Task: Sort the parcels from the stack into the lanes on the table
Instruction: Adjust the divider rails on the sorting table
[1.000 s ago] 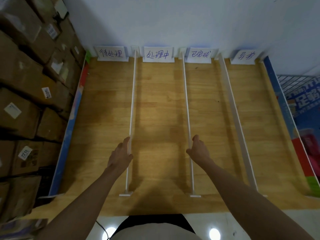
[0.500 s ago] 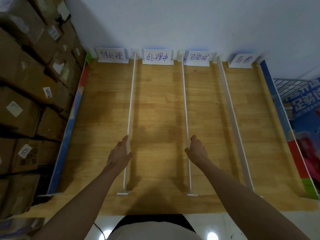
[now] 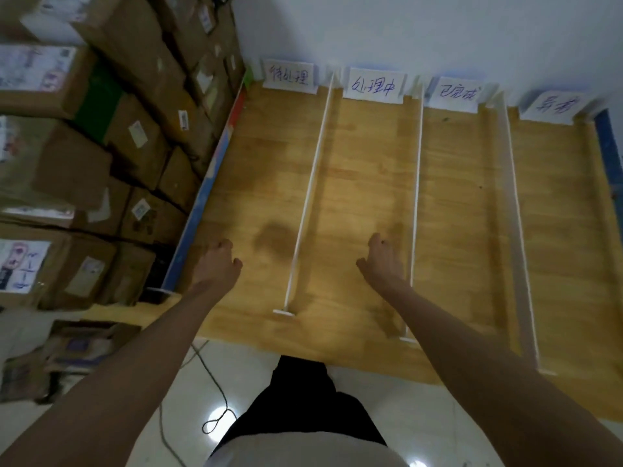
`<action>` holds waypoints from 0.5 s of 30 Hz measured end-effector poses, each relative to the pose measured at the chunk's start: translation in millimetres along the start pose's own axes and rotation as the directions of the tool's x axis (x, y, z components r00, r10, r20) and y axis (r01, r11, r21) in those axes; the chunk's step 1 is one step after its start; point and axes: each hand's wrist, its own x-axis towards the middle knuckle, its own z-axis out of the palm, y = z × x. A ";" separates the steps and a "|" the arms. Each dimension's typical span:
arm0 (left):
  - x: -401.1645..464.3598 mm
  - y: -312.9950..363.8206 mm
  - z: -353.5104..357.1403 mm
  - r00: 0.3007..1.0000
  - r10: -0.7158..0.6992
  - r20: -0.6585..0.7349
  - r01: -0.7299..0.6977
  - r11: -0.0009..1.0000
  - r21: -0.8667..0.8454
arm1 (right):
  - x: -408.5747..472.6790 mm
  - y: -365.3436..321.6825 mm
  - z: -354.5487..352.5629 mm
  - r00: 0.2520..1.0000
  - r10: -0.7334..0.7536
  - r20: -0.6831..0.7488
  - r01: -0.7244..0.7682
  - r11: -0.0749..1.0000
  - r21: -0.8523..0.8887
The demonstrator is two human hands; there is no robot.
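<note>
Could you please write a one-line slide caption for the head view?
Both hands, left and right, hover empty above the wooden table beside the stack of parcels.

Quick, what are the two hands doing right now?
Left hand: open, fingers loosely curled, holding nothing.
Right hand: open, holding nothing.

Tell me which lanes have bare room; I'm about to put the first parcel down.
All four lanes on the table show bare wood between the white dividers, from the label cards to the near edge. The left hand hangs over the first lane, the right hand over the second. Only the stacked parcels beyond the left wall are crowded.
</note>
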 end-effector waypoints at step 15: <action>33.2 -96.4 -11.9 0.997 -0.066 -0.032 0.072 0.968 0.240 | -27.8 -116.5 79.5 0.980 0.084 0.180 -0.109 0.985 0.135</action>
